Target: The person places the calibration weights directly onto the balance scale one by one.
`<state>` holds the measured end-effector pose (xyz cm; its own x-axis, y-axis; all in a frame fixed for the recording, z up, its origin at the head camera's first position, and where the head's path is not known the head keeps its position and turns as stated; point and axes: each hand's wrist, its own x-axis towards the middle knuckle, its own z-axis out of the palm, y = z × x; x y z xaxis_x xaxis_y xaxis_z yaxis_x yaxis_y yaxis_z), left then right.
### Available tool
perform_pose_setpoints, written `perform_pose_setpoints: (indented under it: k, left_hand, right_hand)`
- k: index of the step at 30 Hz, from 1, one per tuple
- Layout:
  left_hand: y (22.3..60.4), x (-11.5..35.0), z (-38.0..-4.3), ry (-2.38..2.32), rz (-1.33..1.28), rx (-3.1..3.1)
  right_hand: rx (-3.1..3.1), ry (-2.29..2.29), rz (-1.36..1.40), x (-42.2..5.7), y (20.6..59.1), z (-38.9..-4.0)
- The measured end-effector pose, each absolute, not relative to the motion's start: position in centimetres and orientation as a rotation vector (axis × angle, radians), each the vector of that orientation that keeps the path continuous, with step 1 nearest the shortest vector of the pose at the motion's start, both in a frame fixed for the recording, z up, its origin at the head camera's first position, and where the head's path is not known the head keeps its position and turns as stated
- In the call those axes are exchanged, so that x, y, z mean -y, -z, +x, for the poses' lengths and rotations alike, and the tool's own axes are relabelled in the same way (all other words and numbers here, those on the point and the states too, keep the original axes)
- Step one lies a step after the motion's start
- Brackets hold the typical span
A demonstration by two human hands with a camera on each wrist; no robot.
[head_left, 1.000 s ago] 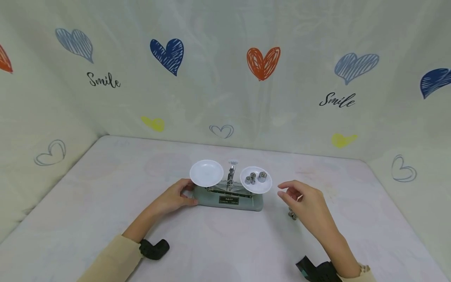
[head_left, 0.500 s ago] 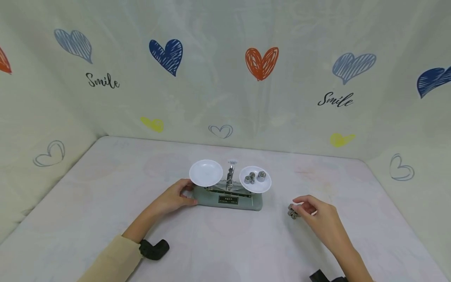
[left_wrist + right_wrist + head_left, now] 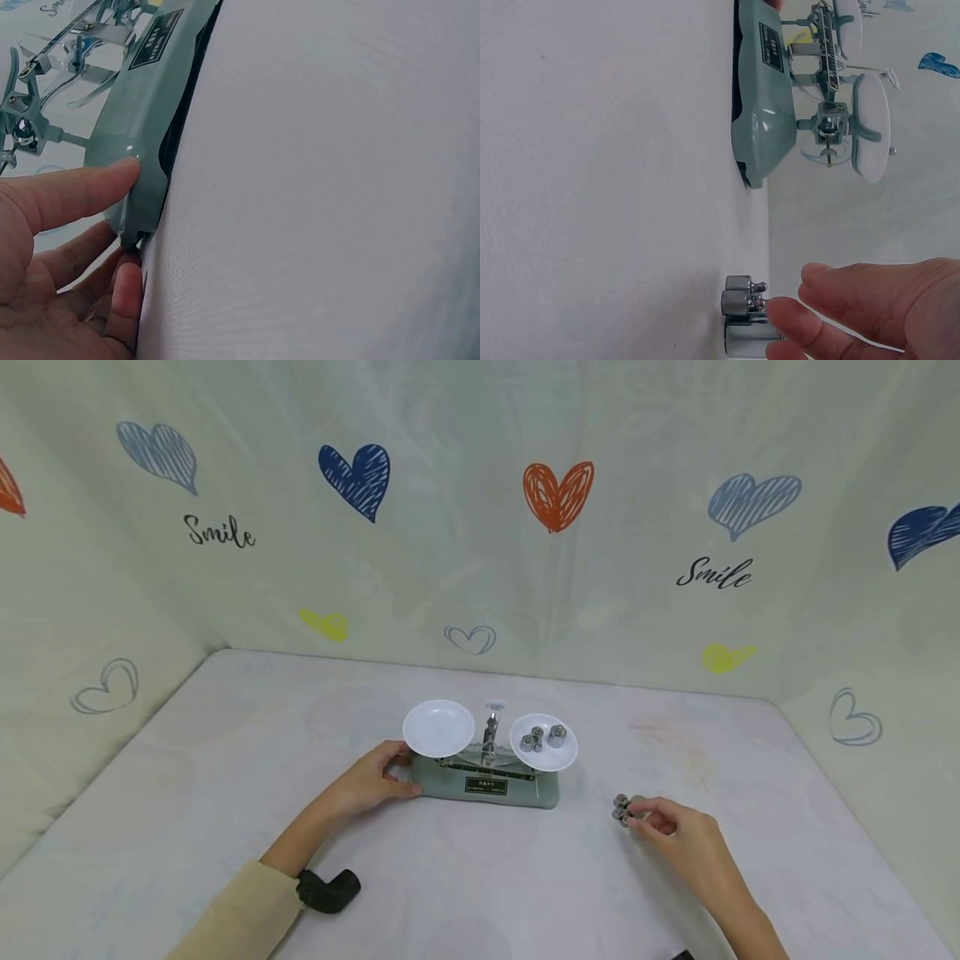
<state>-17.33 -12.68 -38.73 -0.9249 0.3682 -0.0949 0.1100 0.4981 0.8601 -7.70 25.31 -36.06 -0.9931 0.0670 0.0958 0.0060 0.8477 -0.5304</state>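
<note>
A table balance (image 3: 487, 785) with a grey-green base stands mid-table in the head view. My left hand (image 3: 373, 774) grips the base's left end, thumb on top and fingers behind, as the left wrist view confirms. The white left pan (image 3: 438, 727) has nothing on it. Several metal balance weights (image 3: 538, 737) stand on the right pan (image 3: 543, 764). Right of the balance is a cluster of loose weights (image 3: 621, 806). My right hand (image 3: 682, 831) reaches it; in the right wrist view, thumb and forefinger are apart beside the knobs, and its contact with the largest weight (image 3: 746, 337) is unclear.
The pale tabletop (image 3: 480, 885) ends at a back edge against a curtain (image 3: 450, 568) printed with hearts and "Smile". Black wrist mounts show on the left wrist (image 3: 328, 891) and at the bottom edge by the right forearm.
My right hand has moved down and to the right, from beside the right pan to the loose weights. The left hand and the balance have kept their places.
</note>
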Motion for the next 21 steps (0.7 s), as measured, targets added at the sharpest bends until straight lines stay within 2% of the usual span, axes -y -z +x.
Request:
perform_pose_setpoints:
  k: [21]
  left_hand:
    - [38.67,12.71,-17.34,-1.398,0.388,-2.475]
  right_hand:
    - [3.021,-0.721,-0.131,-25.07,36.98,-7.98]
